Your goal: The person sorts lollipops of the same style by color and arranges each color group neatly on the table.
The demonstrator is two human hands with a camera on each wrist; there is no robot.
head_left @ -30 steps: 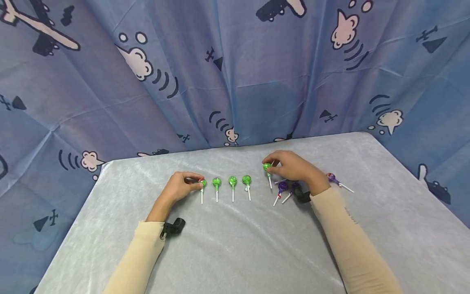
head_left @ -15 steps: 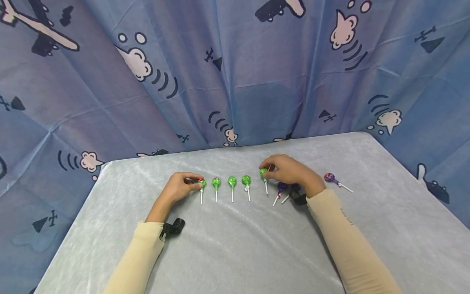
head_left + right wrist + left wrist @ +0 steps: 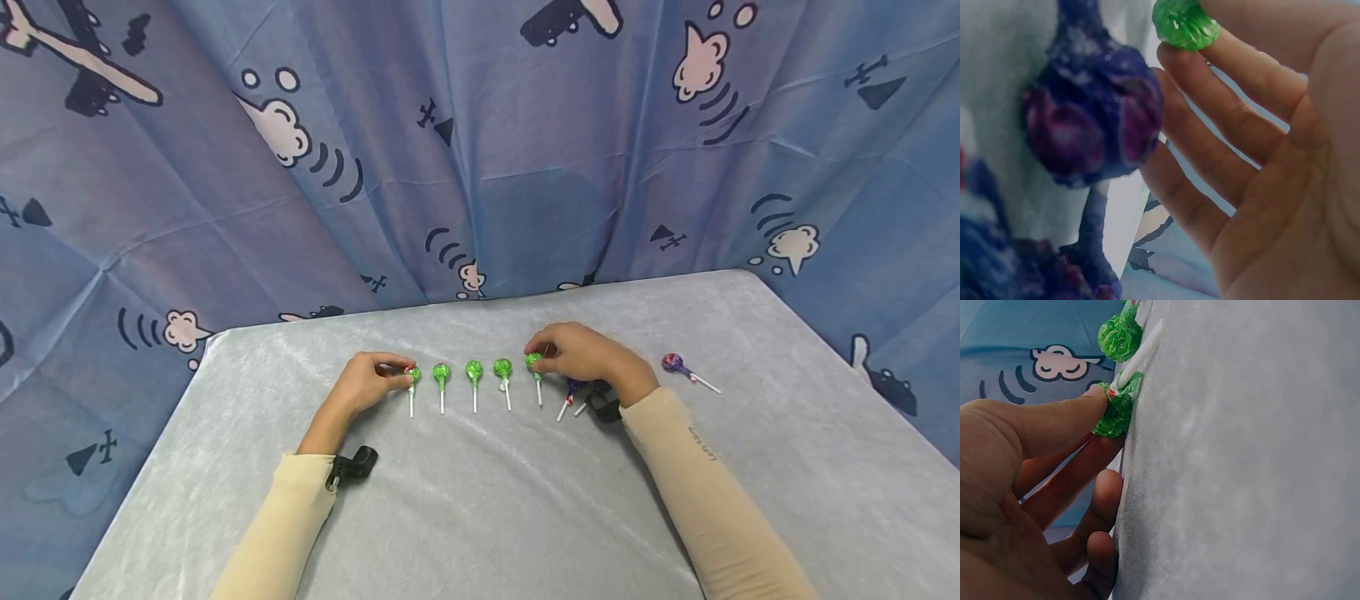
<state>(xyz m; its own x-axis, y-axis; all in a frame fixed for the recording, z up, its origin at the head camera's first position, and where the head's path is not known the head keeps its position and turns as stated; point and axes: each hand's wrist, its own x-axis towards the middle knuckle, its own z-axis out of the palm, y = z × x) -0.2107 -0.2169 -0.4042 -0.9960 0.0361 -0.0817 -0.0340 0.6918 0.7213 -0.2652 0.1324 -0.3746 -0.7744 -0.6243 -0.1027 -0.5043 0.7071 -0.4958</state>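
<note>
Green-wrapped lollipops lie in a row on the cloth, sticks toward the person. My left hand [image 3: 363,385] pinches the head of the leftmost green lollipop [image 3: 1116,415] between thumb and fingers. Three more, the second [image 3: 442,375], third [image 3: 474,372] and fourth [image 3: 503,369] green lollipops, lie untouched between the hands. At the row's right end my right hand [image 3: 588,354] pinches the head of another green lollipop [image 3: 1186,26], whose stick points toward the person. Below that hand lie purple lollipops [image 3: 1094,119], partly hidden by the hand and wrist.
A single purple lollipop [image 3: 672,362] lies apart, right of the right wrist. Black wrist cameras [image 3: 356,464] sit on both wrists. White cloth [image 3: 465,500] covers the table, and a blue patterned curtain [image 3: 480,167] hangs behind its far edge.
My right hand has moved left and toward the person with its green lollipop, bringing it level with the row. The left hand has stayed on the leftmost lollipop.
</note>
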